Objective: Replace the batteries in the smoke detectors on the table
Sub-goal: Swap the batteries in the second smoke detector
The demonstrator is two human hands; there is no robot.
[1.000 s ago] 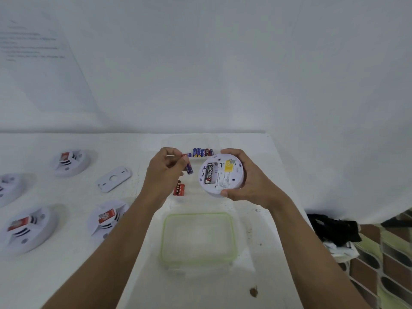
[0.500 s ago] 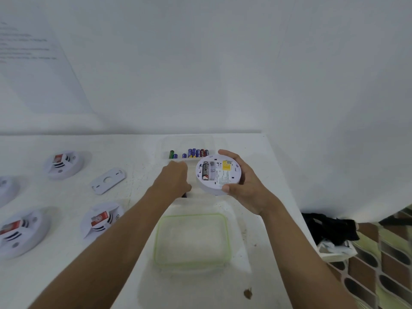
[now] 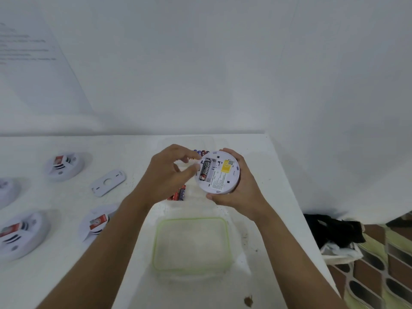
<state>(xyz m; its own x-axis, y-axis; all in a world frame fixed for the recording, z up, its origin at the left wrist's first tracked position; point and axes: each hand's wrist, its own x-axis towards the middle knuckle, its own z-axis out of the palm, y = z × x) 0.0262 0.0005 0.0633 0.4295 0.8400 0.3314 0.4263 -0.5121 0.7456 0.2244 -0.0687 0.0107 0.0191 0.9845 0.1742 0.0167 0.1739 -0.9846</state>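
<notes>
My right hand grips a round white smoke detector, back side up, above the table. One black battery sits in its open compartment, next to a yellow label. My left hand is at the detector's left rim, with thumb and forefinger tips beside the black battery and nothing visible between them. Loose red and blue batteries lie on the table under my left wrist. A row of batteries shows behind my left fingers.
Several more smoke detectors lie at the left, such as one at the back and one nearer. A white mounting plate lies between them. A clear green-rimmed container sits in front. A black bag lies beyond the table's right edge.
My left hand set the purple battery down with the red ones on the table, then rose back to the detector's battery compartment. My right hand kept hold of the detector.
</notes>
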